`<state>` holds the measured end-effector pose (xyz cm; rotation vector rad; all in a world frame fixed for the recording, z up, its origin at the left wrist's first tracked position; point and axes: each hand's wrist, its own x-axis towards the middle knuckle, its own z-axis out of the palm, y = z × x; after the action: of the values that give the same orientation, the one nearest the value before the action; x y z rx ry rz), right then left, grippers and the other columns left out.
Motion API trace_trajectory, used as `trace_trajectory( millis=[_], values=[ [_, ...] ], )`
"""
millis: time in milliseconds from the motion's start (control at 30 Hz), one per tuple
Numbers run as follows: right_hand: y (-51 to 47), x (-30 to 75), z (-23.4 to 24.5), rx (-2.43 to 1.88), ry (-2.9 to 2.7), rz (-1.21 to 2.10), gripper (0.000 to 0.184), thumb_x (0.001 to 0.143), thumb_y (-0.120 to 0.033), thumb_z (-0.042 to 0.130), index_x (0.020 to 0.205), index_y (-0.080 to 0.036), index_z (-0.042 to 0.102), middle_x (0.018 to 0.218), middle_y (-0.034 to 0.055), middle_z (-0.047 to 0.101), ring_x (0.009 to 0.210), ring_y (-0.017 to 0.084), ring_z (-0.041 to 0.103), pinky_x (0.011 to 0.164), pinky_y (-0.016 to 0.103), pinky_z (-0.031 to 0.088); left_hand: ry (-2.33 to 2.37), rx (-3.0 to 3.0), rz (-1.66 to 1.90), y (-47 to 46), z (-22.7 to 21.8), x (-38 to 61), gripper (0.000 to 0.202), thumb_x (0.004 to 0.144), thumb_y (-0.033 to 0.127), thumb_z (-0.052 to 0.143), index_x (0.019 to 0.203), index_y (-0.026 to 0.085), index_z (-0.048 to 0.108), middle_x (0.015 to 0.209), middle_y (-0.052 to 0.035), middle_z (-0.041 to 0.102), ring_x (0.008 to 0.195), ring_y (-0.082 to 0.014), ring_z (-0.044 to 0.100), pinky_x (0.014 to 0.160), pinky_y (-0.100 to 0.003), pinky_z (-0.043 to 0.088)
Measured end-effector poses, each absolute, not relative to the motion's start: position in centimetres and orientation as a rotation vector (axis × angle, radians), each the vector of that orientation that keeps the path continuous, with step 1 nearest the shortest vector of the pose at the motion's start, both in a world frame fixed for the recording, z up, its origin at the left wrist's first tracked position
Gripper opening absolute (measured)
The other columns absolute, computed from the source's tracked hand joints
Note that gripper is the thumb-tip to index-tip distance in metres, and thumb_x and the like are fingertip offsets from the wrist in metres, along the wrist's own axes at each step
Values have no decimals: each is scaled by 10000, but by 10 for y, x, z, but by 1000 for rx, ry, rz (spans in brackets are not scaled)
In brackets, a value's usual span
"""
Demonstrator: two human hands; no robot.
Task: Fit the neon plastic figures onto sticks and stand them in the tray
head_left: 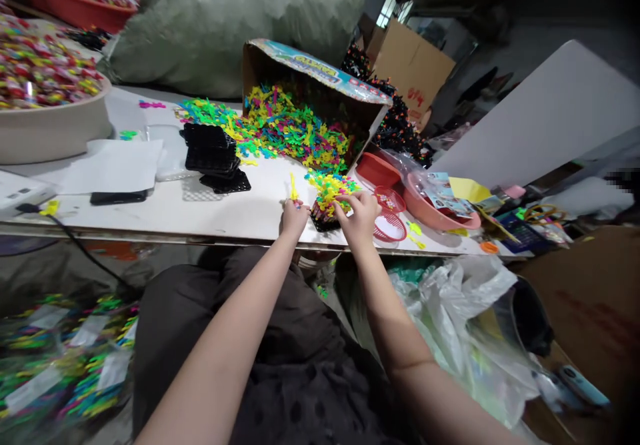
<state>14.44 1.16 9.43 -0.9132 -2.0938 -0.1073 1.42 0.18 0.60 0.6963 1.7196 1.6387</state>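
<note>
- Tray work at the near edge of the bench [210, 215]: a small black tray [323, 224], bristling with upright neon plastic pieces [331, 188], sits between the person's two hands, apparently midway through being filled.
- Left hand [294, 218] rests just left of the tray, its fingers clamped on a single yellow piece [293, 190] held upright.
- Right hand [359, 218] lies against the tray's right side, fingers curled onto the cluster. Whether they pinch a piece cannot be told.
- Judged from this, the yellow piece needs a free slot, a steady tray and a straight push down.
- Both forearms reach forward from the lap, wrists low, elbows tucked.
- Beyond, a tipped cardboard box [320, 75] spills a loose heap [285, 125] of the same pieces. Spare black trays [213, 155] are stacked to the left, and red mesh baskets [390, 215] lie just to the right.
</note>
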Motion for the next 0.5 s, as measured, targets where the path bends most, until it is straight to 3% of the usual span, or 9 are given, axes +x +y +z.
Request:
trace_trajectory(
  millis=[267, 400, 500],
  values=[
    [27, 151, 99, -994, -2066, -170, 105, 719, -289, 557, 692, -206, 616, 720, 24, 536, 781, 200, 440, 749, 351, 283, 1907, 945, 1848, -46, 24, 28, 173, 810, 374, 398, 902, 228, 384, 799, -35, 573, 786, -181, 570, 675, -271, 406],
    [9, 157, 95, -919, -2008, -1, 156, 753, -300, 500, 700, -187, 595, 707, 26, 565, 737, 178, 475, 738, 337, 331, 1586, 883, 1928, -55, 24, 34, 94, 812, 269, 362, 891, 225, 336, 667, 29, 482, 647, -126, 511, 644, -237, 389],
    [-11, 160, 75, -885, -1959, 324, 218, 774, -337, 461, 784, -173, 604, 752, 40, 595, 683, 155, 502, 687, 304, 390, 1375, 908, 1882, -57, 21, 40, 84, 816, 200, 277, 884, 228, 318, 572, 65, 388, 561, -100, 455, 598, -207, 379]
  ],
)
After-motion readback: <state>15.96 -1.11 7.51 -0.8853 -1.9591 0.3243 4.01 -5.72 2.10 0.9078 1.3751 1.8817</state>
